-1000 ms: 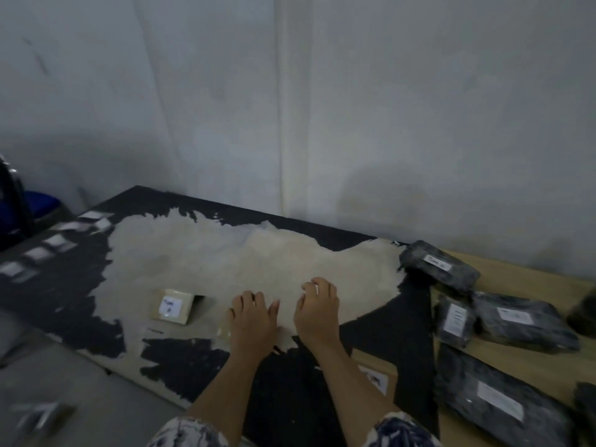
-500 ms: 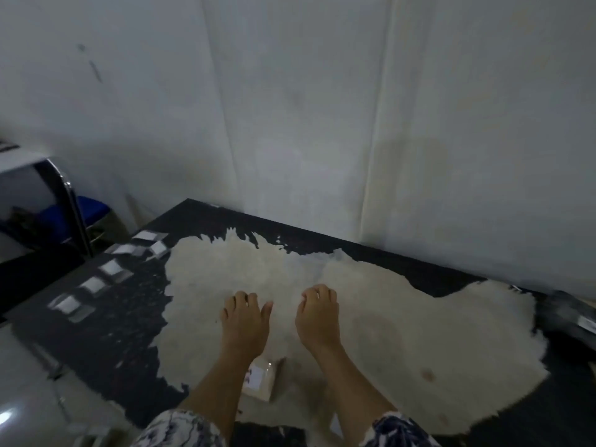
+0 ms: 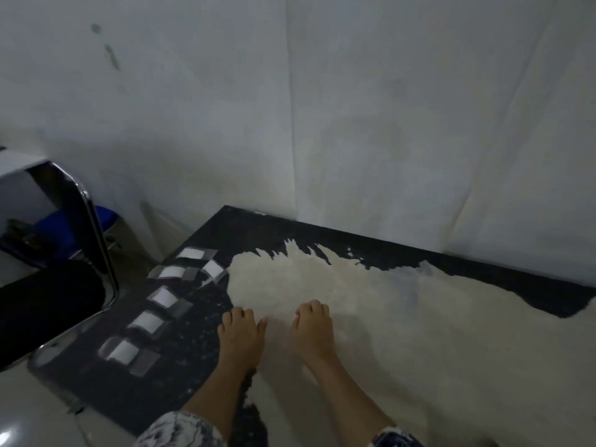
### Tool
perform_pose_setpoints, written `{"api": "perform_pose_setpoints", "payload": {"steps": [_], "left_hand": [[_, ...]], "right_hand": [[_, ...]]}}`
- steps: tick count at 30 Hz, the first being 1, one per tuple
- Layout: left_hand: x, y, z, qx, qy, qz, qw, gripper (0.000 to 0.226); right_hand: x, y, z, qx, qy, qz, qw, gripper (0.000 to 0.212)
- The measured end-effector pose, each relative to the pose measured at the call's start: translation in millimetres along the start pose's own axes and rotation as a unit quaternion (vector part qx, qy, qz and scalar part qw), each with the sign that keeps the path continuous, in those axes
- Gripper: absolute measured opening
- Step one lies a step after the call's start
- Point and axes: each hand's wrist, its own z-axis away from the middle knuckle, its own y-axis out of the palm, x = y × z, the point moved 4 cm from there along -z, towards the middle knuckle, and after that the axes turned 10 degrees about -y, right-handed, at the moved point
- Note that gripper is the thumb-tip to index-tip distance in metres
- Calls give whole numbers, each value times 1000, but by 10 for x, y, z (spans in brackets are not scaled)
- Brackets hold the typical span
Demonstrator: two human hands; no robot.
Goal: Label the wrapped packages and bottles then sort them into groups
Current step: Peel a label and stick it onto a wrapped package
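Note:
My left hand [image 3: 239, 333] and my right hand [image 3: 313, 327] lie side by side, palms down, on the worn black table [image 3: 371, 243], holding nothing. The left fingers are loosely bent at the edge of the pale worn patch [image 3: 403, 317]; the right fingers are curled under a little. Several white paper labels [image 3: 164, 297] backed with clear tape lie in a row along the table's left edge, about a hand's width left of my left hand. No package or bottle is in view.
A metal chair frame [image 3: 96, 240] with a blue seat [image 3: 71, 221] stands left of the table. A white wall [image 3: 322, 108] rises right behind the table's far edge. Pale floor shows at the lower left.
My view has swung left: the black wrapped packages and the small brown boxes have left the frame, and the labels now sit closer. Both hands keep resting on the table.

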Motion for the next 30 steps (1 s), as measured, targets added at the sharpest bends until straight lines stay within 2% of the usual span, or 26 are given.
{"api": "perform_pose_setpoints", "payload": {"steps": [4, 7, 9, 11, 15, 18, 20, 21, 24, 25, 28, 30], "left_hand": [[404, -48, -514, 31, 0, 22, 999, 41], [617, -109, -849, 75, -50, 133, 987, 39], [696, -141, -1057, 120, -91, 222, 963, 44], [739, -113, -1271, 166, -139, 322, 922, 50], [772, 6, -1566, 229, -235, 530, 782, 50], [767, 40, -1680, 266, -278, 594, 706, 51], [741, 37, -1705, 288, -304, 629, 655, 39], [730, 29, -1725, 287, -309, 638, 644, 30], [701, 40, -1760, 264, -313, 645, 645, 24], [670, 21, -1760, 247, -300, 646, 657, 25], [616, 43, -1760, 194, -266, 601, 728, 30], [574, -9, -1685, 170, -267, 591, 742, 34]], "right_hand": [[455, 363, -311, 22, 18, -9, 1000, 26], [708, 575, -494, 29, 36, -16, 999, 25], [810, 696, -579, 41, 52, -20, 998, 27], [850, 788, -642, 42, 64, -19, 997, 27], [874, 918, -726, 28, 94, -19, 995, 24], [884, 981, -786, 25, 106, -22, 994, 23], [870, 998, -822, 21, 113, -18, 993, 23], [855, 1007, -839, 17, 120, -18, 992, 22], [820, 1024, -887, 9, 132, -22, 991, 22], [816, 1027, -899, 8, 133, -23, 991, 23], [792, 1017, -926, -5, 133, -30, 991, 26], [763, 987, -939, -19, 142, -43, 989, 27]]}}
